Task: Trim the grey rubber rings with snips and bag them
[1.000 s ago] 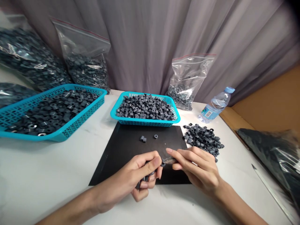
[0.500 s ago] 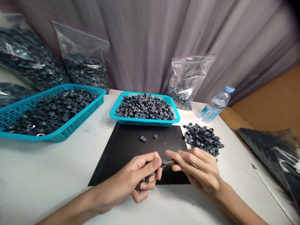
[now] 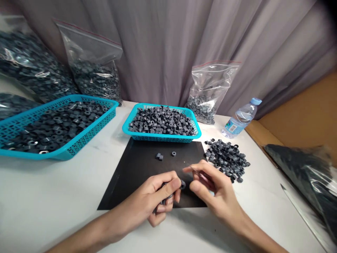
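My left hand is curled shut over a black mat, pinching a small grey ring at its fingertips, with more grey rings tucked in the palm. My right hand is closed on a thin metal blade or pick, its tip raised just above and right of the ring. Three loose grey rings lie on the mat farther back. A pile of grey rings sits on the white table to the right of my right hand.
A small turquoise basket full of grey rings stands behind the mat; a larger one is at left. Clear bags of rings lean on the curtain. A water bottle, dark bag and cardboard lie right.
My right hand has drawn the thin tool up and away from the ring held in my left fingers. The left hand has barely moved.
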Demonstrator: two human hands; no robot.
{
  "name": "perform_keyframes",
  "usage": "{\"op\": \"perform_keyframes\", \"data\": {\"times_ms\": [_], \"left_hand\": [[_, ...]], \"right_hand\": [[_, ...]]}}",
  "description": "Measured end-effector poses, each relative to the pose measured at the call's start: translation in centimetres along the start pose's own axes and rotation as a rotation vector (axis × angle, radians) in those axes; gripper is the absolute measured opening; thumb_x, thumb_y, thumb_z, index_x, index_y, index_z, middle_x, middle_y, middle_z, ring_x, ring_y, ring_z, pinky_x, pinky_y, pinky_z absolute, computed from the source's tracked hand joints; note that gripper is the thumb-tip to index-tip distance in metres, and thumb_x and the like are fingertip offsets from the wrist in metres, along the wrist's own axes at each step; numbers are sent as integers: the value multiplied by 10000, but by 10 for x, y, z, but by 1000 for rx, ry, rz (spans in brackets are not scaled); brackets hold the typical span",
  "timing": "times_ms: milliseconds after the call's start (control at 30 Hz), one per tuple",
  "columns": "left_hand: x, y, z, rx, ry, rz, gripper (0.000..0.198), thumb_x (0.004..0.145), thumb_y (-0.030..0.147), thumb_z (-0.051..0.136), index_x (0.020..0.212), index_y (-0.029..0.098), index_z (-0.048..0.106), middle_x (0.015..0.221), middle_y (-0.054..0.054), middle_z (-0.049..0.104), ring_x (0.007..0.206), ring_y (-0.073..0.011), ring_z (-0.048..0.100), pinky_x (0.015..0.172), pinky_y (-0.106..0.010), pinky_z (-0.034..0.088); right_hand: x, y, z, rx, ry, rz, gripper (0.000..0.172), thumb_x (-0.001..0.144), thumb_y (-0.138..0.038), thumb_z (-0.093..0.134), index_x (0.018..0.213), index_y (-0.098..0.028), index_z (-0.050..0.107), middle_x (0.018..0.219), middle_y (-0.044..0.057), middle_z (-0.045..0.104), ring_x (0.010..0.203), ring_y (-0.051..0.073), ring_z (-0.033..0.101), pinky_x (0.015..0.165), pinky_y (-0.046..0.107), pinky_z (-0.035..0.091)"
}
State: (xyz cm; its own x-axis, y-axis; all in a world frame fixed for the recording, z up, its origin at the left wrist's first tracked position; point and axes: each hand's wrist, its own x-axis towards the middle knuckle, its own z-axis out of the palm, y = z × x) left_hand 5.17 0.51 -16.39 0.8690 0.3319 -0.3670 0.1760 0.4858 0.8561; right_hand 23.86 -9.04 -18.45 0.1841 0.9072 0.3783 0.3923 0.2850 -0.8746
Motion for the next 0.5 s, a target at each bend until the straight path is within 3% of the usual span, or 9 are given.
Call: {"op": "perform_keyframes", "data": {"times_ms": [100, 200, 367, 500], "left_hand": [[2, -3, 0, -7, 5, 19, 363, 929, 544, 604, 858, 196, 526, 714, 57, 377, 552, -69, 233, 422, -169, 178], [5, -4, -2, 5, -8, 28, 351, 947, 515, 593, 829, 192, 522, 665, 72, 349, 525, -62, 211, 414, -165, 162], [7, -2, -4, 27, 5, 3, 379, 936, 528, 602, 799, 184, 525, 648, 75, 347, 513, -57, 202, 413, -166, 145], [6, -1, -3, 33, 17, -13, 396, 917, 551, 618, 798, 185, 525, 651, 76, 344, 515, -57, 200, 416, -167, 141]], "right_hand": [[-1, -4, 13, 240, -52, 225, 239, 867, -406, 750, 974, -200, 697, 750, -17, 523, 666, 117, 517, 591, 218, 446], [1, -4, 17, 372, -80, 338, 259, 879, -431, 734, 874, -180, 670, 712, -23, 527, 650, 102, 467, 581, 210, 401], [5, 5, 9, 428, -51, 423, 327, 899, -474, 707, 841, -160, 636, 687, -45, 441, 567, 62, 315, 484, 203, 244], [5, 9, 4, 397, -1, 395, 344, 938, -505, 645, 903, -162, 658, 703, -40, 433, 559, 64, 310, 479, 218, 225]]}}
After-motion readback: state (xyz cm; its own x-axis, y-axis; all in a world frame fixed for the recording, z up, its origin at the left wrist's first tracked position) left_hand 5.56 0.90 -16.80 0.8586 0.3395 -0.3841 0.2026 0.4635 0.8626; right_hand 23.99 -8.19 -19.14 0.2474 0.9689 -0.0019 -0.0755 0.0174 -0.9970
